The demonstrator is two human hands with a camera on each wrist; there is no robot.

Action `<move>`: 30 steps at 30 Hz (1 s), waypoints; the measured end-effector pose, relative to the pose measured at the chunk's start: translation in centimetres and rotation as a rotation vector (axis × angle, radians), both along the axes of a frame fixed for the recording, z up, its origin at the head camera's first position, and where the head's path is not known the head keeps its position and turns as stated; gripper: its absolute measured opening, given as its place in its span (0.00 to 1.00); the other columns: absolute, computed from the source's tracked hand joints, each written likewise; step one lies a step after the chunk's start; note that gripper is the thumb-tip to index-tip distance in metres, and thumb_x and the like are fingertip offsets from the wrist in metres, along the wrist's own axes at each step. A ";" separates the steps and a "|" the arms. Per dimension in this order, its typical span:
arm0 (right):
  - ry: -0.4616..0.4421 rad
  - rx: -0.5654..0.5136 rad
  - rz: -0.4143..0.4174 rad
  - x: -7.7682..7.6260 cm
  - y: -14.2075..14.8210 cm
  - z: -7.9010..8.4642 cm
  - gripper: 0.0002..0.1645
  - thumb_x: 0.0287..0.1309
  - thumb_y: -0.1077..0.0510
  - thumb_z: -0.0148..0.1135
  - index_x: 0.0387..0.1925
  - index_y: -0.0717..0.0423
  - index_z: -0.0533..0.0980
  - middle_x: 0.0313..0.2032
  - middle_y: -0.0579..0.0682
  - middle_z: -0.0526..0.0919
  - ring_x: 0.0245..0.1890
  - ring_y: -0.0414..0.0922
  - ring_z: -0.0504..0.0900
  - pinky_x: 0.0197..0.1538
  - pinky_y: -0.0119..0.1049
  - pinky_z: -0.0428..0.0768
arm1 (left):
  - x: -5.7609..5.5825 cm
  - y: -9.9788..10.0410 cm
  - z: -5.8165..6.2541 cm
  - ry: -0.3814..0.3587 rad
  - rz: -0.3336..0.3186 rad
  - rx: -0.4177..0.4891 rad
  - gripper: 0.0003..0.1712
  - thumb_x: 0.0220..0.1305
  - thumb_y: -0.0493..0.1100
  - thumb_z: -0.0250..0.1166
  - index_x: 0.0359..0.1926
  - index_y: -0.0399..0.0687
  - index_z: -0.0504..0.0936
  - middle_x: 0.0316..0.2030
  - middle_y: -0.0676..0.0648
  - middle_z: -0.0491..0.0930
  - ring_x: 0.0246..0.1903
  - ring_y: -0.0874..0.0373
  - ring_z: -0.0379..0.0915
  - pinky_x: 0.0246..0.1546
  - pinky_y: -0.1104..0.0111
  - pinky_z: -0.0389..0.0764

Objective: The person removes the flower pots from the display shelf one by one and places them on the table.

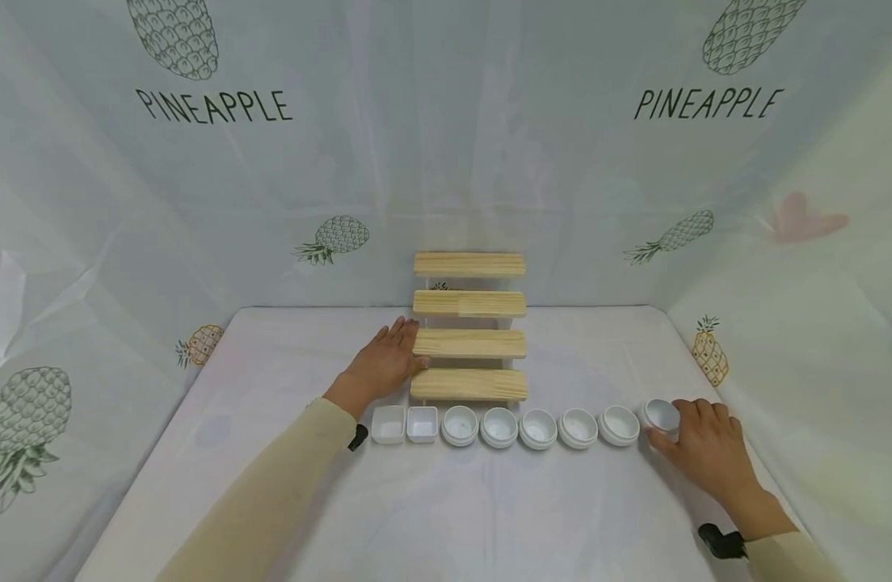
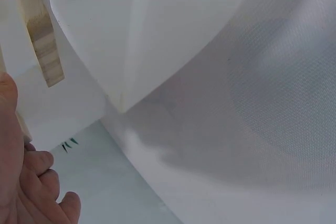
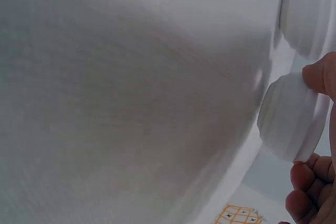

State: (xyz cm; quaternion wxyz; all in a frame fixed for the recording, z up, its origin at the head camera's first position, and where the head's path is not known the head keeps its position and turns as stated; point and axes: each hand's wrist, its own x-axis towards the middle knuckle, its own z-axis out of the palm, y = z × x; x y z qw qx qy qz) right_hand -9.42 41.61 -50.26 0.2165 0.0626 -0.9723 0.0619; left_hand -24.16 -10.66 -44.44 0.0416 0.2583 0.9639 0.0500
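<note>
A stepped rack [image 1: 469, 343] with pale wooden boards stands at the table's far middle. My left hand [image 1: 383, 365] grips the left end of one of its lower boards, thumb at the front edge and fingers behind. In the left wrist view, a board end [image 2: 47, 51] shows beside that hand [image 2: 31, 182]. At the right end of a row of small white dishes, my right hand [image 1: 708, 444] holds a round white bowl [image 1: 661, 415] between thumb and fingers. The right wrist view shows this bowl [image 3: 291, 116] from the side, tilted, beside a neighbouring bowl [image 3: 308, 17].
Along the rack's front runs the row: two square white dishes [image 1: 422, 424] at the left, then several round white bowls [image 1: 538, 428]. A white cloth [image 1: 490, 509] covers the table. Behind and beside it hangs a pineapple-print curtain [image 1: 446, 145].
</note>
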 end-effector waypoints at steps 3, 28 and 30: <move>-0.022 -0.003 -0.007 0.1 -0.1 -0.2 0.38 0.49 0.45 0.80 0.48 0.73 0.79 0.39 0.71 0.81 0.41 0.70 0.76 0.35 0.61 0.71 | 0.0 0.0 0.0 0.002 0.000 0.002 0.47 0.84 0.63 0.46 0.84 0.35 0.43 0.84 0.37 0.48 0.85 0.44 0.36 0.84 0.49 0.47; -0.118 -0.044 -0.059 0.5 -0.6 -0.1 0.43 0.54 0.41 0.78 0.54 0.75 0.77 0.44 0.75 0.80 0.45 0.71 0.74 0.38 0.64 0.72 | 1.4 -0.1 0.5 0.028 0.044 0.000 0.47 0.84 0.62 0.47 0.84 0.34 0.44 0.83 0.36 0.48 0.84 0.39 0.39 0.83 0.43 0.50; -0.119 -0.047 -0.067 0.5 -0.7 0.1 0.45 0.55 0.40 0.77 0.56 0.76 0.76 0.45 0.76 0.79 0.45 0.72 0.73 0.39 0.65 0.71 | 2.0 -0.6 0.8 0.039 0.061 0.011 0.47 0.84 0.62 0.47 0.84 0.34 0.44 0.83 0.34 0.49 0.83 0.35 0.39 0.82 0.40 0.51</move>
